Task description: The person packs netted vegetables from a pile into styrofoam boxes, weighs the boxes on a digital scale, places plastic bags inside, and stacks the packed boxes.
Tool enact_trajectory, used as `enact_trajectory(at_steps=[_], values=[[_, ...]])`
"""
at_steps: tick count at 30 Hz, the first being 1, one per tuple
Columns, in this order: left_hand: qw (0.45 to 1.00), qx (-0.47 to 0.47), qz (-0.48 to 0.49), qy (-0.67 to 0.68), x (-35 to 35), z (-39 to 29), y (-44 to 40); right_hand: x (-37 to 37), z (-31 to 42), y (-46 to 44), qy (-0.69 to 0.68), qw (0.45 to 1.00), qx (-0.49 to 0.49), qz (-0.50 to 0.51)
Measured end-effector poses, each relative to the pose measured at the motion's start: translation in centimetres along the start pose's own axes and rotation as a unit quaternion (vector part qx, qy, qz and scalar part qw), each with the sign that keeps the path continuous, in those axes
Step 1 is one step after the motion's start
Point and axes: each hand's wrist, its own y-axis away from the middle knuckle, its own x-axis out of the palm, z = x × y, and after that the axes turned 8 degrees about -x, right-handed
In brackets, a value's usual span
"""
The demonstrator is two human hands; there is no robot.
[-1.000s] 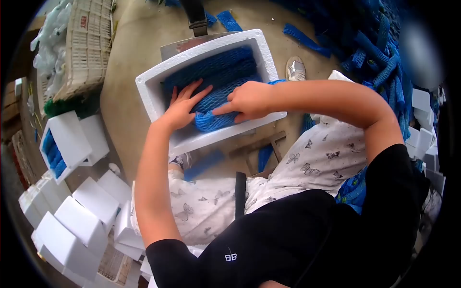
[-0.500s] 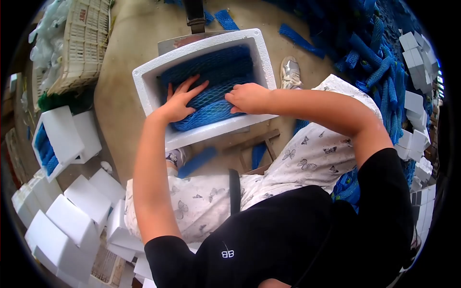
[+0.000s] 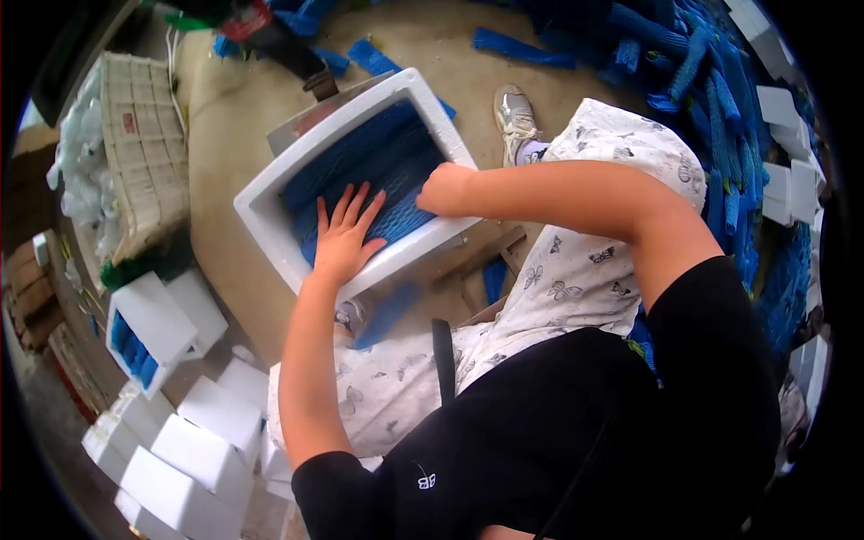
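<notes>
A white foam box (image 3: 405, 256) stands tilted in view between my legs. Inside it lie several blue mesh-covered pieces (image 3: 387, 148), packed side by side; what the mesh wraps is hard to make out. My left hand (image 3: 345, 238) rests flat on the near pieces at the box's left, its fingers spread. At the right inner wall, my right hand (image 3: 445, 191) is closed with its fingers curled down against the mesh. Its fingertips are hidden, so I cannot see what they grip.
Under the box is a metal plate (image 3: 286, 135) with a dark post (image 3: 319, 83). A big heap of blue mesh-wrapped pieces (image 3: 693, 81) lies at right. White foam boxes (image 3: 198, 450) crowd the lower left. A plastic crate (image 3: 144, 135) with clear bags stands upper left.
My left hand has flattened onto the mesh with fingers pointing away. My right hand has moved to the box's right wall. The box appears more turned as the view shifts.
</notes>
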Motion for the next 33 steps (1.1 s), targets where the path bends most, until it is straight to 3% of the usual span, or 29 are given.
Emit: enact_trajectory(at_steps=[1, 2, 3, 4, 5, 6, 7, 8, 9, 10, 11, 12, 13, 14, 15, 16, 17, 19, 20, 21, 22, 24, 25, 27, 29, 31, 33], values=[[1.0, 0.003, 0.01, -0.013, -0.3, -0.1, -0.1, -2.1, 1.0, 0.7, -0.024, 0.999, 0.019, 0.042], [0.999, -0.014, 0.036, -0.008, -0.5, -0.4, -0.3, -3.6, 1.8, 2.4, -0.015, 1.0, -0.005, 0.013], [0.998, -0.036, 0.059, -0.009, -1.4, -1.5, -0.4, -6.6, 2.9, 6.2, -0.049, 0.996, -0.025, -0.07], [0.999, -0.015, 0.018, -0.029, -1.0, -1.3, -0.4, -8.6, 3.7, 10.5, -0.056, 0.97, -0.073, -0.227], [0.999, 0.005, -0.017, -0.042, -0.4, -1.6, -1.1, -8.4, 3.9, 15.8, -0.077, 0.969, -0.013, -0.235], [0.997, 0.033, -0.007, 0.075, -1.2, -4.6, -2.5, -7.4, 4.6, 21.6, -0.131, 0.879, 0.044, -0.456], [0.981, 0.045, 0.009, 0.186, -2.2, -7.1, -3.1, -5.9, 5.9, 26.9, -0.151, 0.736, 0.088, -0.654], [0.985, 0.052, 0.11, 0.121, -0.1, -6.7, -4.0, -3.9, 6.7, 31.4, -0.148, 0.551, 0.112, -0.813], [0.977, 0.045, 0.201, 0.051, 2.1, -5.3, -4.7, 1.2, 6.8, 34.2, -0.151, 0.426, 0.292, -0.843], [0.976, 0.054, 0.213, -0.016, 1.8, -5.2, -5.4, 8.5, 7.0, 37.5, -0.173, 0.38, 0.442, -0.794], [0.971, -0.003, 0.237, 0.028, 0.8, -6.1, -5.9, 17.4, 8.3, 40.0, -0.25, 0.329, 0.517, -0.749], [0.969, -0.021, 0.24, 0.051, 0.1, -7.1, -5.9, 28.1, 10.8, 41.8, -0.342, 0.222, 0.618, -0.672], [0.966, -0.046, 0.243, 0.072, -0.7, -7.6, -5.6, 36.3, 13.8, 42.7, -0.317, 0.231, 0.785, -0.479], [0.973, -0.033, 0.226, 0.03, 0.8, -5.0, -5.5, 42.2, 16.4, 42.7, -0.34, 0.241, 0.798, -0.434], [0.978, -0.021, 0.206, -0.007, 2.4, -2.5, -5.5, 44.1, 17.6, 42.6, -0.414, 0.214, 0.802, -0.375], [0.916, 0.006, 0.291, -0.275, 2.4, -2.2, -5.9, 47.2, 17.5, 41.6, -0.395, 0.243, 0.801, -0.38], [0.914, 0.006, 0.293, -0.282, 2.5, -2.2, -5.8, 47.9, 17.2, 40.6, -0.377, 0.27, 0.799, -0.383], [0.964, -0.011, 0.248, -0.096, 2.6, -2.0, -5.0, 45.8, 14.5, 39.4, -0.331, 0.27, 0.857, -0.287], [0.975, -0.014, 0.223, 0.0, 2.5, -2.1, -4.7, 42.0, 12.7, 39.3, -0.397, 0.2, 0.858, -0.258], [0.975, -0.024, 0.217, 0.037, 2.4, -2.8, -4.8, 44.2, 11.9, 37.7, -0.342, 0.177, 0.888, -0.253], [0.975, -0.036, 0.216, 0.039, 2.5, -3.2, -5.1, 42.6, 11.9, 36.7, -0.305, 0.228, 0.888, -0.256], [0.974, -0.057, 0.217, 0.039, 2.4, -3.8, -5.3, 38.6, 13.1, 33.5, -0.368, 0.249, 0.802, -0.4], [0.973, -0.064, 0.217, 0.039, 2.5, -4.3, -5.3, 37.4, 13.7, 33.0, -0.46, 0.33, 0.733, -0.377], [0.974, -0.073, 0.213, 0.036, 2.3, -4.8, -5.2, 34.9, 14.1, 33.1, -0.38, 0.441, 0.721, -0.377], [0.974, -0.081, 0.209, 0.037, 2.3, -5.3, -5.3, 34.8, 13.1, 37.0, -0.277, 0.48, 0.732, -0.396], [0.975, -0.088, 0.203, 0.039, 2.3, -5.6, -4.9, 38.0, 10.7, 41.1, -0.228, 0.469, 0.749, -0.409], [0.975, -0.09, 0.199, 0.044, 2.5, -6.1, -4.9, 39.2, 8.6, 45.2, -0.185, 0.563, 0.772, -0.23]])
